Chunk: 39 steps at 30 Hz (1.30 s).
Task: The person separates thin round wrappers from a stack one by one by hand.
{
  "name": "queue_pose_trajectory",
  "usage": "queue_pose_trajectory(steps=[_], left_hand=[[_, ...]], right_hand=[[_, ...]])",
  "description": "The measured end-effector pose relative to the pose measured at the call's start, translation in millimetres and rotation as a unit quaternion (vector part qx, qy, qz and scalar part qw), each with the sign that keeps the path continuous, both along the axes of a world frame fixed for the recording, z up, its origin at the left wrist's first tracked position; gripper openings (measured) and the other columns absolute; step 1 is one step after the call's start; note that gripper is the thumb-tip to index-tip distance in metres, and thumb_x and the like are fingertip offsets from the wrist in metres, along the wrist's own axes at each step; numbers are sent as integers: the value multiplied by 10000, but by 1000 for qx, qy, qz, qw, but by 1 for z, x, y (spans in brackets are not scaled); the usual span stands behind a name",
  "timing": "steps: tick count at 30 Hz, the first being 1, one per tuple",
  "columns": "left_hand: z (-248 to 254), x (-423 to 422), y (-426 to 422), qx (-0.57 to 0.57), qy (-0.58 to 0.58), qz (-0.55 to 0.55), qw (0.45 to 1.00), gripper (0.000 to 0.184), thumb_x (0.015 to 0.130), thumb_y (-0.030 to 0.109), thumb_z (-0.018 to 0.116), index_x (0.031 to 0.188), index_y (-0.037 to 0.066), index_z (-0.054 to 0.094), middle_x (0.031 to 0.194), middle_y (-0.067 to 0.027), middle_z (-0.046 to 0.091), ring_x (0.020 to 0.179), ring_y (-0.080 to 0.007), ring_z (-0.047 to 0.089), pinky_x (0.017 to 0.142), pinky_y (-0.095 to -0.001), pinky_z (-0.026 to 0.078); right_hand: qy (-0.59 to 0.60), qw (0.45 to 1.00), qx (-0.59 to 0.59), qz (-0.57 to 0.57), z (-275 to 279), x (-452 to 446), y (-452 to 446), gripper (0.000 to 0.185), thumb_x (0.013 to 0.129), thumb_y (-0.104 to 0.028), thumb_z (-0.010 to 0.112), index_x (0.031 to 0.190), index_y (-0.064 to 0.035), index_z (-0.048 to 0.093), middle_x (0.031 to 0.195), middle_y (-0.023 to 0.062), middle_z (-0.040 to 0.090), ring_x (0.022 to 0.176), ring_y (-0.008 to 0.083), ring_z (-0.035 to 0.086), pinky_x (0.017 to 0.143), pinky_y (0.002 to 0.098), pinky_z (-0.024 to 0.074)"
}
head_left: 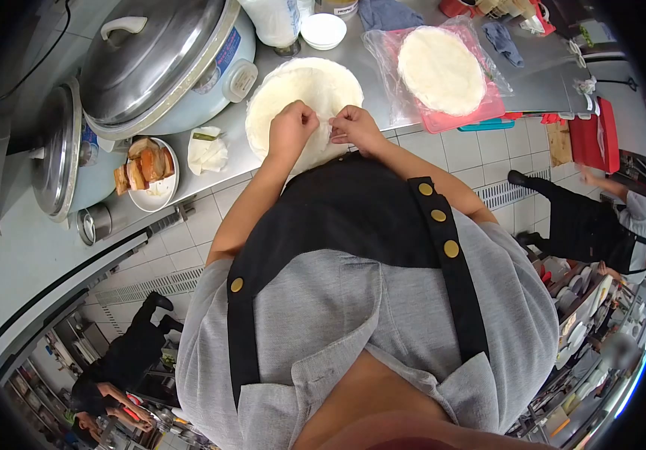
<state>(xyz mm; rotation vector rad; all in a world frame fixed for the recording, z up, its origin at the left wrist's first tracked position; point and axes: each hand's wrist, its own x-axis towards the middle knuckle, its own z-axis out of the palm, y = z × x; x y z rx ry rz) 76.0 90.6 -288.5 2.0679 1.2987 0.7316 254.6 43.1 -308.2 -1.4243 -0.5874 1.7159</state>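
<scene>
A pale, round stack of thin dough wrappers (263, 97) lies at the edge of the steel counter in front of me. My left hand (293, 129) is closed in a pinch over its middle, fingertips at a wrapper. Beside it, my right hand (354, 130) pinches a wrapper's thin edge, close to the apron. The sheet between the two hands looks lifted or wrinkled, though the fingertips hide much of it. To the right, another round stack of wrappers (441, 69) rests on plastic film over a pink board (458, 116).
Large lidded steel cookers (165, 60) stand at the left. Near them are a white bowl (175, 180) of browned chunks, a crumpled white cloth (208, 152) and a metal cup (95, 223). White bowls (323, 31) sit behind the wrappers. Co-workers (585, 225) stand behind on both sides.
</scene>
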Motion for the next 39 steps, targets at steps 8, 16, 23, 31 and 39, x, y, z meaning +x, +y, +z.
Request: queue_pose_trajectory(steps=[8, 16, 23, 31, 39], left_hand=[[6, 6, 3, -106, -62, -22, 992, 50, 836, 45, 679, 881, 27, 687, 826, -113, 699, 708, -202, 686, 675, -290, 538], [-6, -1, 9, -147, -140, -31, 979, 101, 855, 100, 698, 919, 38, 746, 944, -110, 686, 768, -220, 686, 689, -332, 532], [16, 4, 14, -171, -110, -31, 979, 196, 857, 209, 757, 987, 64, 735, 984, -117, 661, 817, -220, 698, 713, -328, 539], [56, -8, -19, -77, 91, -57, 991, 238, 769, 216, 807, 910, 64, 691, 956, -76, 643, 798, -198, 692, 723, -336, 537], [20, -10, -18, -148, -10, -27, 988, 173, 844, 156, 742, 893, 1, 684, 800, -79, 708, 666, -150, 664, 633, -294, 527]], right_hand=[[28, 999, 5, -23, 3, -1, 1, 196, 884, -77, 693, 986, -36, 531, 870, 74, 627, 727, 175, 668, 650, 328, 597], [24, 998, 43, -27, 7, 13, 20, 251, 871, -15, 664, 1068, -31, 509, 914, 54, 593, 755, 162, 644, 670, 341, 602], [11, 999, 39, -22, 24, 9, 34, 320, 870, -2, 647, 1137, -3, 472, 965, 92, 577, 753, 177, 650, 676, 352, 617], [-10, 999, 46, -12, 23, 8, 32, 323, 872, -5, 644, 1142, 6, 468, 956, 100, 575, 756, 196, 655, 660, 355, 619], [-5, 999, 53, 5, 24, 0, 21, 468, 821, -46, 743, 1185, 5, 454, 1027, 111, 539, 821, 194, 643, 682, 349, 610]])
